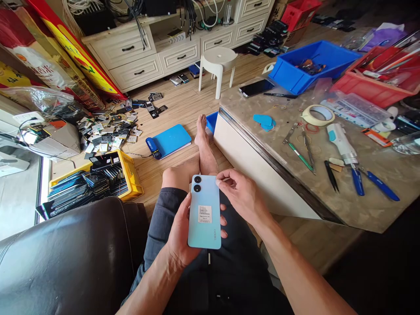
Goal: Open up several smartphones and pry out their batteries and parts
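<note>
A light-blue smartphone (204, 236) lies back side up over my lap, with two round black camera lenses near its top and a white printed label (205, 214) in the middle. My left hand (182, 227) grips it from below, thumb along the left edge and fingertips showing past the right edge. At the phone's upper right edge, my right hand (241, 192) is closed in a pinch with thumb and forefinger. Whether a small part sits between those fingertips is hidden.
On the table to the right are a tape roll (317, 114), a white-and-blue tool (343, 144), tweezers (331, 175), a dark phone (256, 87) and a blue bin (311, 65). A yellow crate (133, 179) of phone parts stands left, beside a leather armrest (72, 249). Loose parts litter the floor.
</note>
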Tool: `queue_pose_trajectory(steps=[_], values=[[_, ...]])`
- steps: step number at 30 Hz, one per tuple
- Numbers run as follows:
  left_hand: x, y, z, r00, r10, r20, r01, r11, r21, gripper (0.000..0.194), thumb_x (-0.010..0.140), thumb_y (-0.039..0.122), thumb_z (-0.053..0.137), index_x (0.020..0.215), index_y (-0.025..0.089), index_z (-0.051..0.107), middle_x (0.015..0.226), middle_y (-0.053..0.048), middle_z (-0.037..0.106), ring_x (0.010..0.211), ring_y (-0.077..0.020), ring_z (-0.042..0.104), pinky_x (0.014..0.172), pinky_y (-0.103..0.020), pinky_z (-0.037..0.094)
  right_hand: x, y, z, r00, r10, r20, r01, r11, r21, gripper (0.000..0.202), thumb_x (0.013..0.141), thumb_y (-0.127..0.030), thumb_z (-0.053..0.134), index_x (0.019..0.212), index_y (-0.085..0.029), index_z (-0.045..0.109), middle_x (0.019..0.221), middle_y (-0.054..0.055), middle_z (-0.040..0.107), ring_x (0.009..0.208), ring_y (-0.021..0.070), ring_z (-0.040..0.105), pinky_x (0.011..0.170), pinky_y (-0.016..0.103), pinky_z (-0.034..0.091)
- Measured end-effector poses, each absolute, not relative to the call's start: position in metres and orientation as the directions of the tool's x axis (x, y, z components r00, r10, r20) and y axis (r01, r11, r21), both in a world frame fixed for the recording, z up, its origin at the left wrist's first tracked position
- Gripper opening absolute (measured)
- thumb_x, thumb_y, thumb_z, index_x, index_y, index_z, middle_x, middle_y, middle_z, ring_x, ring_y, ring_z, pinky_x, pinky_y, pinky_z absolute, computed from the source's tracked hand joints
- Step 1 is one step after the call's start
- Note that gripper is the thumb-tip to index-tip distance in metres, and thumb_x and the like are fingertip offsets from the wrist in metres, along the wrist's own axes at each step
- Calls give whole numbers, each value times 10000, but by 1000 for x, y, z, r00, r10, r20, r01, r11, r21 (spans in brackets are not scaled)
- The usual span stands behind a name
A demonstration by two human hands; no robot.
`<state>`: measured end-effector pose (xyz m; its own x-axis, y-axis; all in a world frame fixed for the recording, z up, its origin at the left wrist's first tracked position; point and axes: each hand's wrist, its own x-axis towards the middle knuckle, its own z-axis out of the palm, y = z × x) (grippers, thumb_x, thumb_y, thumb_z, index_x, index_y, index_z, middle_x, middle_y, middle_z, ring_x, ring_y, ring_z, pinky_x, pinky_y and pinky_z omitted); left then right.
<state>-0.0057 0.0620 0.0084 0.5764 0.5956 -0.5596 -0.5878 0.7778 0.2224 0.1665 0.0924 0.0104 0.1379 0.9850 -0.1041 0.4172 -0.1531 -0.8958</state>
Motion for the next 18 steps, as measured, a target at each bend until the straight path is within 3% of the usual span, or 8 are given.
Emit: queue_pose_trajectory(steps=[4, 18], values=[[-5, 61, 10, 576, 604, -550, -590, 774, 231, 626, 1022, 565, 431, 1244, 45, 700, 1103, -204, 720, 796, -281, 708, 660, -419, 616, 167, 92, 12, 148, 983, -113, 419, -165, -893, 155, 889, -321, 594, 983, -230, 678, 868, 22, 741, 760, 184, 684, 688, 292, 549], [-2, 54, -2, 564, 585, -583, -579, 783, 226, 636, 1021, 579, 424, 1260, 52, 690, 1068, -200, 731, 779, -287, 722, 633, -405, 615, 167, 86, 3, 177, 977, -120, 526, -197, -827, 117, 896, -323, 587, 922, -237, 661, 877, 27, 752, 790, 209, 694, 763, 344, 532]])
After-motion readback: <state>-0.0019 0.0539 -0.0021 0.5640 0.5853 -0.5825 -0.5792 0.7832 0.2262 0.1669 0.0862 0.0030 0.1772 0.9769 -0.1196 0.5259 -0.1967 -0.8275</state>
